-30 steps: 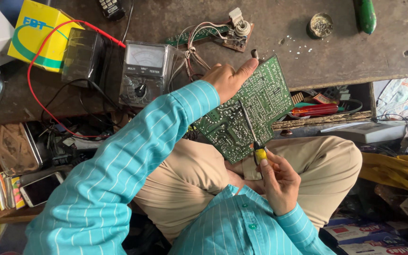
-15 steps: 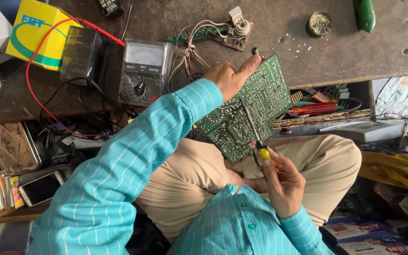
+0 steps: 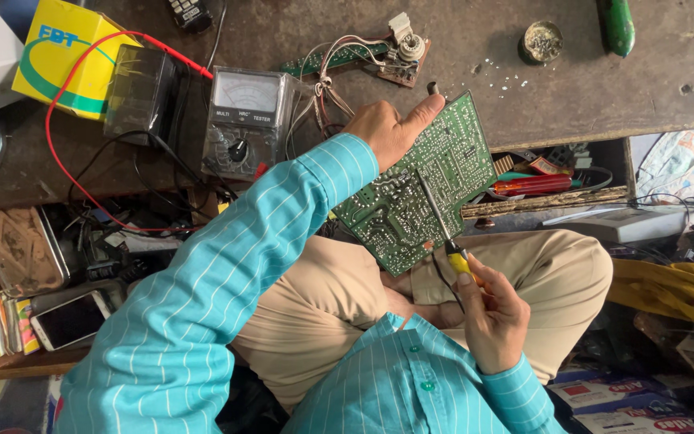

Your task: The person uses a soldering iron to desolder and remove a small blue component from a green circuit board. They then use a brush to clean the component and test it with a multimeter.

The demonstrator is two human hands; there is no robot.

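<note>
dark, messy bench fills the top of the frame. at the middle, the left hand [image 3: 385,128] grips one green board [image 3: 419,189] by its top edge. the right hand [image 3: 496,317] is closed tight on one iron [image 3: 442,221], tip on the board. a slip could burn fingers. one meter [image 3: 242,120] sits upper left.

Analog meter [image 3: 246,120] beside yellow box [image 3: 62,52] on counter [image 3: 572,88]; small tin [image 3: 541,42] farther right; phone [image 3: 70,319] lower left.
</note>
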